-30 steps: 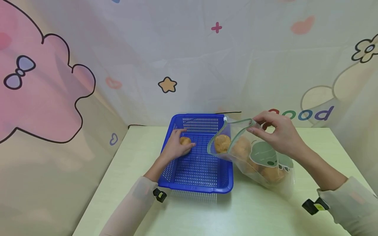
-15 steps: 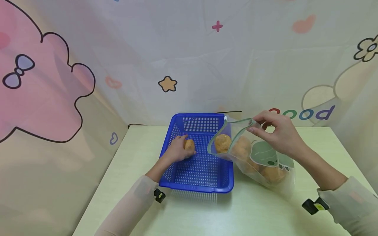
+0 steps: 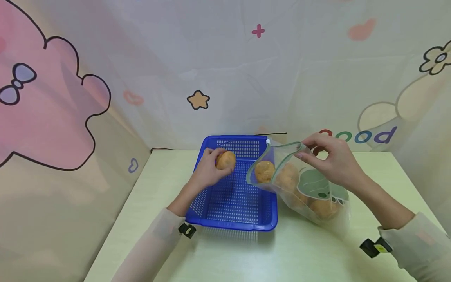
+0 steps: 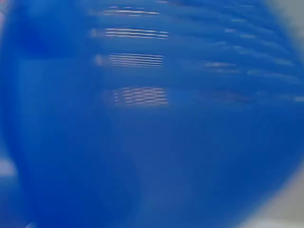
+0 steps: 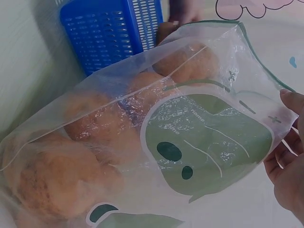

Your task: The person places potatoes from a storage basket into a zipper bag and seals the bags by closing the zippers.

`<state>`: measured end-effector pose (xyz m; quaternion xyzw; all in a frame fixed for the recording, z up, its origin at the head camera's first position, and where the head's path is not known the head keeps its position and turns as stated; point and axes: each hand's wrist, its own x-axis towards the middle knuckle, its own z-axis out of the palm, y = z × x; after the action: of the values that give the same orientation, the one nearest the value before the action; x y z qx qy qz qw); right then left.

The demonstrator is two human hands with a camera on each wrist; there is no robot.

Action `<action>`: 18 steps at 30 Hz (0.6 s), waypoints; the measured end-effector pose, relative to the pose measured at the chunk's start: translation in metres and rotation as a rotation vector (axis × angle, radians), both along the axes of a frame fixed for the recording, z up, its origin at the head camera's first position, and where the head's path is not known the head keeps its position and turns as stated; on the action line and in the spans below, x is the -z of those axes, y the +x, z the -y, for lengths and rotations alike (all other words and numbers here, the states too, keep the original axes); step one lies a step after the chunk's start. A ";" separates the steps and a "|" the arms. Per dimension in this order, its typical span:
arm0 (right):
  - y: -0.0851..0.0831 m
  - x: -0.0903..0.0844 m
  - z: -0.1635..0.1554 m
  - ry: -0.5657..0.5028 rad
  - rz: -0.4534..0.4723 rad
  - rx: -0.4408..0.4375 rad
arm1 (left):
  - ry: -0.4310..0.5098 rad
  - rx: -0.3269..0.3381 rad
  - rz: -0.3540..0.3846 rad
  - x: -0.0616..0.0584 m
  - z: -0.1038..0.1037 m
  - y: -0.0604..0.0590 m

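We note the pale green tabletop [image 3: 225, 254] nearest to us, with both sleeved forearms entering from 6 o'clock. On it, at centre, sits the blue perforated plastic basket [image 3: 232, 203]. At 3 o'clock of the basket lies the clear zip-top plastic bag with a green printed figure [image 3: 317, 192]; its mouth leans over the basket's right rim. We see several round golden-brown buns [image 5: 95, 118] inside the bag, one at the mouth.

The right hand [image 3: 331, 160] pinches the bag's upper rim, its grip clamped on the plastic; the right wrist view shows fingertips [image 5: 285, 156] at the bag's edge. The left hand [image 3: 208, 172] is above the basket's far left part, at about 11 o'clock of its centre, with its grip curled round a single round golden-brown bun [image 3: 225, 160], held clear of the basket floor. The left wrist view shows only blurred blue mesh.

Farthest, at 12 o'clock, hangs the cartoon-printed fabric backdrop [image 3: 225, 78].
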<state>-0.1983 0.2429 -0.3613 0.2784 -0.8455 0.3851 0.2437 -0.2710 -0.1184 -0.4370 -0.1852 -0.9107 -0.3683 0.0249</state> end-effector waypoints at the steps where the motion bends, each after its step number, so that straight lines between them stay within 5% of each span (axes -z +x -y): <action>1: 0.000 0.000 0.000 -0.001 -0.003 0.000 | 0.037 0.011 -0.023 -0.010 -0.002 0.002; 4: 0.001 -0.001 0.000 -0.001 -0.008 0.000 | 0.127 0.088 -0.094 -0.038 -0.011 0.012; 9: 0.002 0.000 0.000 0.001 -0.007 0.009 | 0.176 0.324 -0.175 -0.066 -0.031 0.031; 13: 0.002 0.000 0.000 0.013 -0.002 0.016 | 0.160 0.459 -0.196 -0.072 -0.047 0.040; 18: 0.002 -0.001 0.001 0.023 -0.003 -0.013 | 0.124 0.540 -0.192 -0.070 -0.059 0.039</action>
<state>-0.1962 0.2424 -0.3603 0.2872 -0.8477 0.3764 0.2392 -0.2317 -0.0591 -0.3673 -0.4530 -0.7976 -0.3975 0.0235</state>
